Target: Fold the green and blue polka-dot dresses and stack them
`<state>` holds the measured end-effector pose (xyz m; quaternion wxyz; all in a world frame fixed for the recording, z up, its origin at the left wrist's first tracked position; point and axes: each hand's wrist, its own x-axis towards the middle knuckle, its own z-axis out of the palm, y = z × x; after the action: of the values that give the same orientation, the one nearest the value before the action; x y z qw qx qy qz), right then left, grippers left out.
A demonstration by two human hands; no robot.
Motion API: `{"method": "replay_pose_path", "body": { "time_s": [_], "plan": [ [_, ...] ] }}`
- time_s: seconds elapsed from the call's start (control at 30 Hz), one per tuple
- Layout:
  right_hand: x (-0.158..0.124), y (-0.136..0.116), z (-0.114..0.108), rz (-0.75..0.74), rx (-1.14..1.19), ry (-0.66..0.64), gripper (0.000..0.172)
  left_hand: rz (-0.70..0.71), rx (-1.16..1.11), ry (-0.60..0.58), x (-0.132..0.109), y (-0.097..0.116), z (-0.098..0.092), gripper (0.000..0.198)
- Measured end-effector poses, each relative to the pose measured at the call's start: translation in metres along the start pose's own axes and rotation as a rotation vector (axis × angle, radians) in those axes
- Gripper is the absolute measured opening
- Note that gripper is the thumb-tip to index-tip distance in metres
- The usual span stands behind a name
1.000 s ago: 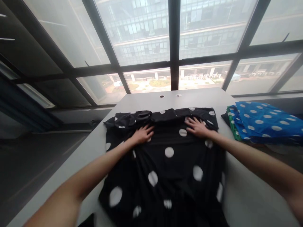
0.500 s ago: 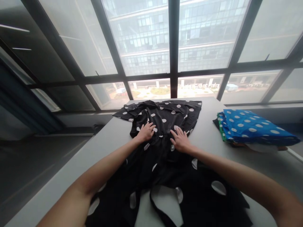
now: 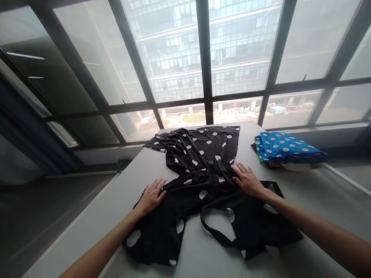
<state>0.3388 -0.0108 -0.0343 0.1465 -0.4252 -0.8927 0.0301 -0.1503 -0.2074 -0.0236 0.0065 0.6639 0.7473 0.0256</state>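
Observation:
A black dress with white polka dots (image 3: 199, 193) lies spread on the white table, its wide skirt toward the window and its top nearest me. Gathers run across its waist. My left hand (image 3: 152, 197) rests with fingers apart on the garment's left edge, below the waist gathers. On the other side my right hand (image 3: 247, 180) lies with spread fingers on the cloth just right of the waist. Neither hand grips anything. A thin black strap (image 3: 216, 233) loops across the gap between the two near halves.
To the right sits a stack of folded clothes, a blue polka-dot garment (image 3: 290, 146) on top and green cloth (image 3: 259, 153) below. The white table (image 3: 116, 204) reaches toward the large framed windows (image 3: 174, 54). A dark curtain (image 3: 26, 127) hangs at the left.
Both hands have moved apart, from the waist out toward the dress's sides, the left one also nearer me. The near part of the dress shows more fully, and the view has shifted.

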Motion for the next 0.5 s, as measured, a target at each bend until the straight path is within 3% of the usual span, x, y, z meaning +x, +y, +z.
{"method": "replay_pose_path", "body": {
  "time_s": [0.07, 0.13, 0.27, 0.37, 0.43, 0.5],
  "plan": [
    [-0.027, -0.017, -0.004, -0.056, 0.059, 0.038, 0.059, 0.12, -0.001, 0.069, -0.025, 0.002, -0.001, 0.06],
    [-0.059, -0.03, -0.003, -0.12, 0.102, -0.003, 0.059, 0.259, 0.006, 0.086, -0.053, 0.008, 0.003, 0.06],
    [-0.121, -0.041, 0.0, -0.148, 0.146, -0.177, 0.067, 0.383, 0.02, -0.021, -0.105, 0.029, 0.007, 0.061],
    [-0.152, -0.042, -0.015, -0.204, 0.215, -0.265, 0.07, 0.358, -0.024, -0.152, -0.133, 0.043, -0.011, 0.063],
    [-0.157, -0.043, -0.031, -0.201, 0.263, -0.295, 0.059, 0.346, -0.062, -0.234, -0.141, 0.052, -0.032, 0.063],
    [-0.147, -0.046, -0.046, -0.137, 0.297, -0.249, 0.045, 0.364, -0.103, -0.276, -0.134, 0.063, -0.054, 0.052]
  ]
}}
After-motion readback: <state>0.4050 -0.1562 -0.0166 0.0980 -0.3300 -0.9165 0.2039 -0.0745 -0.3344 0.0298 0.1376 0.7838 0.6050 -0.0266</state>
